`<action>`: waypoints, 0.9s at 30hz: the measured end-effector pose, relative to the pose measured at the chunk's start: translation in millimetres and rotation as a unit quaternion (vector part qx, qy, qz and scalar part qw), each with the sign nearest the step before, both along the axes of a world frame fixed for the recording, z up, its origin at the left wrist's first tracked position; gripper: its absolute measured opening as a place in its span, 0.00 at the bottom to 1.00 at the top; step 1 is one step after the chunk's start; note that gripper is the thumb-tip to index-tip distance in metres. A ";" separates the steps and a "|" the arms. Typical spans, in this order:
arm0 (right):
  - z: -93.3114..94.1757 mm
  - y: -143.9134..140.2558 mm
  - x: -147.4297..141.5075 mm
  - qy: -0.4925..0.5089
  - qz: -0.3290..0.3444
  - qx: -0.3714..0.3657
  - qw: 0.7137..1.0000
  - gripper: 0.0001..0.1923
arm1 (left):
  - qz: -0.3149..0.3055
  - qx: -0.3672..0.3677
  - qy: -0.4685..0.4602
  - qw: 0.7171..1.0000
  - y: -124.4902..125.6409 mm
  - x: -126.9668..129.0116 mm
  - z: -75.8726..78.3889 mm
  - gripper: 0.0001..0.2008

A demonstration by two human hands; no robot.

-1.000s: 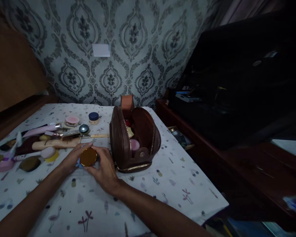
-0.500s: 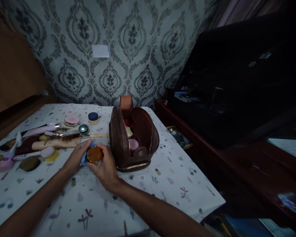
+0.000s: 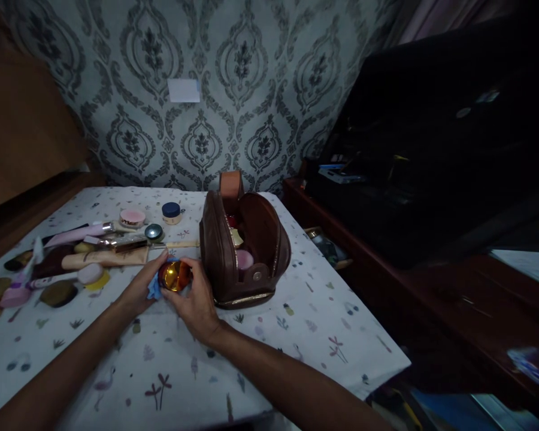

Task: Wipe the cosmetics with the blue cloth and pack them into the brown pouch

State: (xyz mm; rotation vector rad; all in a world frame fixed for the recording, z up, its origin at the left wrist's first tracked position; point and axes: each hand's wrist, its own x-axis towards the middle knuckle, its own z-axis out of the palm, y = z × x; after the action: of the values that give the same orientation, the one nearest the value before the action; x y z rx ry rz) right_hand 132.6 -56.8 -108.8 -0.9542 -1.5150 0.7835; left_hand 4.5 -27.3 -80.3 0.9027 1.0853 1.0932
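My right hand (image 3: 197, 311) grips a round container with a shiny gold top (image 3: 174, 276) by its side, thumb in front and fingers behind. My left hand (image 3: 138, 290) is closed around a crumpled blue cloth (image 3: 153, 288) and presses it to the container's left side. Part of the cloth is hidden by the fingers and the container. Just right of my hands stands a brown toiletry bag (image 3: 215, 257), unzipped, with a pink round item (image 3: 244, 259) and other small things inside.
Left of my hands lie a beige tube (image 3: 103, 259), a yellow jar with a pale lid (image 3: 93, 276), a dark oval brush head (image 3: 58, 294) and several other cosmetics. A blue-lidded jar (image 3: 171, 213) and a pink compact (image 3: 132, 218) sit farther back. A dark red cabinet (image 3: 386, 287) borders the table's right.
The gold-topped container has turned in my fingers, and its top now catches the light differently. Both hands stay nearly in place. The bag and cosmetics have not moved on the table.
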 end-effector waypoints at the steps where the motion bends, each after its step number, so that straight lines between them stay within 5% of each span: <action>1: -0.5 0.4 -0.3 0.000 -0.001 -0.002 1.000 0.29 | 0.007 0.020 0.018 1.000 1.0 -0.5 -1.4 0.24; 4: -2.1 1.6 -1.6 -0.004 -0.011 -0.012 1.000 0.30 | 0.058 0.119 0.112 0.985 3.5 -5.2 -5.4 0.26; 7: -2.5 1.9 -3.0 -0.010 -0.020 -0.015 1.000 0.31 | 0.095 0.235 0.239 0.937 0.7 -11.6 -3.7 0.23; 12: -1.4 1.0 -3.3 -0.030 -0.011 -0.017 0.999 0.28 | 0.048 0.378 0.376 0.845 -10.4 -14.4 8.8 0.15; 15: -2.3 1.1 -2.6 -0.035 -0.008 -0.019 0.999 0.28 | 0.030 0.422 0.402 0.812 -12.1 -13.0 11.9 0.12; 21: 5.4 -3.0 1.8 -0.015 -0.004 0.011 1.000 0.30 | 0.062 0.370 0.375 0.848 -15.4 -8.1 16.2 0.15; 27: 39.3 -13.4 21.0 -0.016 0.031 0.099 0.995 0.28 | 0.114 0.310 0.236 0.914 -25.6 8.8 47.3 0.16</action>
State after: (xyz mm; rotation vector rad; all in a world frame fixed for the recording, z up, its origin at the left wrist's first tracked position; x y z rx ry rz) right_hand 153.6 -70.2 -69.5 -0.7790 -1.6229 0.6507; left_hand 13.2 -52.9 -33.0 1.6388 1.2768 1.5000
